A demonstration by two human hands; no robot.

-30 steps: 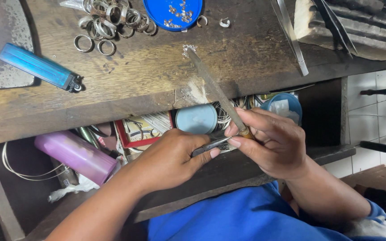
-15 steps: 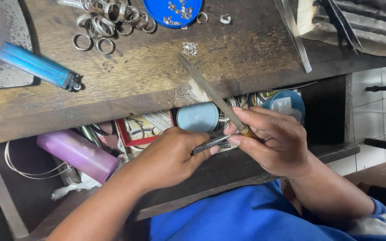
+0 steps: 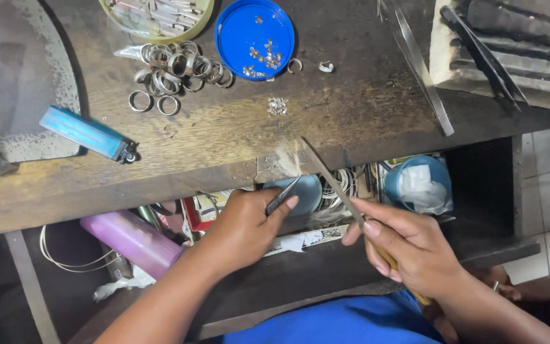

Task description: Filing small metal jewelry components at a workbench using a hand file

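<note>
left hand (image 3: 244, 224) pinching a small metal piece (image 3: 283, 195) at the bench (image 3: 179, 159) front edge, right hand (image 3: 408, 248) gripping the file (image 3: 332, 181), looks mid-filing, loose rings (image 3: 176, 70) near the back edge untouched

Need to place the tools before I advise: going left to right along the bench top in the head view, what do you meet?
Blue lighter → heap of metal rings → blue lid holding small bits → long tweezers → dark ridged block. Below the edge: left hand, then right hand holding a file.
</note>
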